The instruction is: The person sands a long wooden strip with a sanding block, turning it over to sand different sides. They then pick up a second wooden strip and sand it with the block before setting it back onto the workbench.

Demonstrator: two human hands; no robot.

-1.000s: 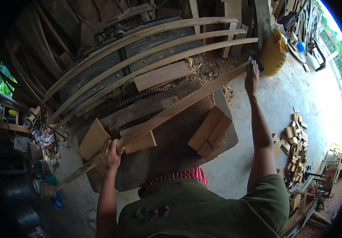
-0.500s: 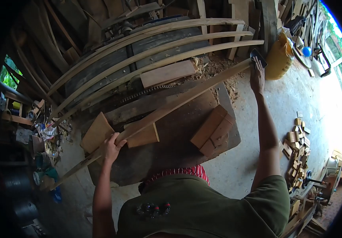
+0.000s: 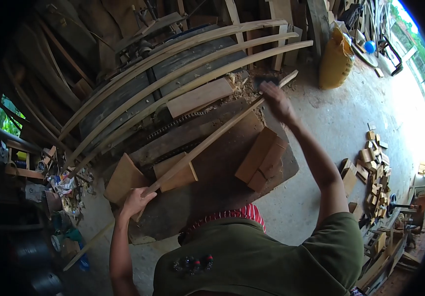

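Long wooden strip: we see it slanting across the dark brown tabletop, its far end past the tabletop's far right corner, its near part passing the tabletop's left side.
Left hand: closed around the strip above the tabletop's near left part, thumb along the wood.
Right hand: by the tabletop's far right corner, fingers reaching forward at a dark block; both are blurred, so we cannot tell whether the hand grips it or only presses it.
Wood blocks: on the tabletop's left we find an angular block and a tapered block beside it, the strip crossing above the latter; on its right lie stacked reddish blocks.
Planed board: just beyond the tabletop's far edge, near wood shavings.
Curved strips: we count three, side by side, farther beyond the tabletop.
Yellow sack: upright on the floor, beyond the tabletop's far right corner.
Offcuts: heaped on the floor, well to the tabletop's right.
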